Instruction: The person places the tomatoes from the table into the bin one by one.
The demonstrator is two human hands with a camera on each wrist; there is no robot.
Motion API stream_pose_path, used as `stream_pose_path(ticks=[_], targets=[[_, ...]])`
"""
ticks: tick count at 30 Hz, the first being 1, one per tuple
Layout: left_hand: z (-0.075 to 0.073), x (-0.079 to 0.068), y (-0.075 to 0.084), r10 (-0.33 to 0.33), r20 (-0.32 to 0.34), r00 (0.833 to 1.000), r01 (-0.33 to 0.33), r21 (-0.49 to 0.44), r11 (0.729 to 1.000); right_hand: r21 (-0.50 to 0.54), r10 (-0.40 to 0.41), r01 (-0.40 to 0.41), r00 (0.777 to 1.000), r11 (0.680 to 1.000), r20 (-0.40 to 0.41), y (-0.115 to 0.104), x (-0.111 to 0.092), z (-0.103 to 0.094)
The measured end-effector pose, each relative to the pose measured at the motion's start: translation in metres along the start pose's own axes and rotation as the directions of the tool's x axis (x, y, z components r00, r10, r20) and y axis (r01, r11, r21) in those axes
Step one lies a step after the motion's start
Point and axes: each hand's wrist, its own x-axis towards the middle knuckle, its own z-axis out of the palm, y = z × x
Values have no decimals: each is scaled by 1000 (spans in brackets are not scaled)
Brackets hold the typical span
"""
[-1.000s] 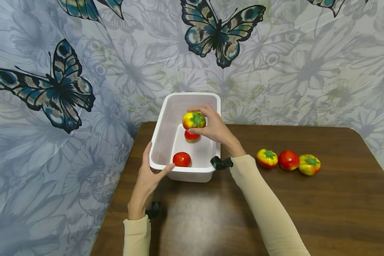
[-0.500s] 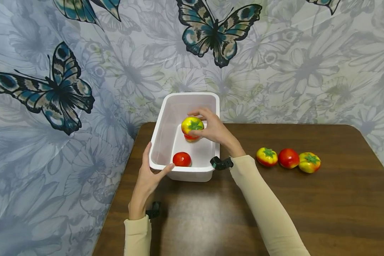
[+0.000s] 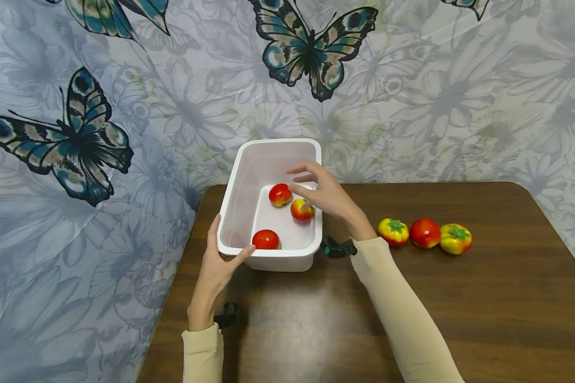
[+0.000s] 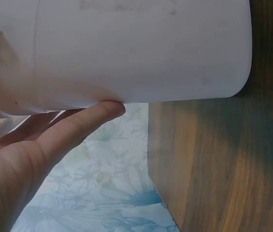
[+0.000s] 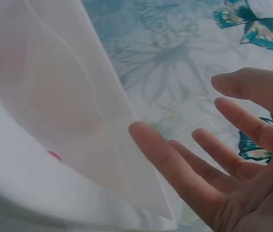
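My left hand holds the front left corner of a white plastic bin, thumb at the front rim and fingers along the left side. In the left wrist view, fingers press against the bin's outer wall. Over the bin's right side, my right hand is spread, holding nothing. Under its fingertips lies a red-and-yellow tomato, partly covered by a finger. A mostly red tomato sits just left of it. Near the front wall inside is another red tomato.
Right of the bin, on the brown wooden table, a row holds a yellow-and-red tomato, a red tomato and another yellow-and-red tomato. A wall with butterfly print rises behind the table.
The right hand has lowered and let go of the yellow-and-red tomato, which now lies in the bin. Its fingers have spread. The left hand keeps its hold on the bin.
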Motion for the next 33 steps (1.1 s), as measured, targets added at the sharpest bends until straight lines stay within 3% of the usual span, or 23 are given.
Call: stream_pose_path(ticks=[6,9,13,18,22,26,28,33], targets=[[0,1,0,3,8,1000,-3,-15,1000,176,-53,61,997,982,-50,-4,-24,-17],[1,1,1,0,17,1000,0,-23,1000,191,-86,101,993,976,-87,0,-42,-31],[1,1,0,4,17,1000,-4,-31,999,85,-53,65,990,994,-129,14,-68,-56],[0,0,-1,8,2,1000,-8,-29,1000,-112,34,-55,983,992,-181,46,-106,-96],[0,0,-2,13,-3,1000,-13,-11,1000,-243,100,-157,968,957,-232,78,-146,-133],[0,0,-2,18,-8,1000,-18,11,1000,-362,174,-273,943,891,-283,105,-183,-166],[1,-1,-2,15,-7,1000,-15,15,1000,-388,207,-315,933,866,-296,116,-199,-179],[0,-1,-1,7,-9,1000,-7,5,1000,-382,265,-370,916,846,-301,132,-225,-199]])
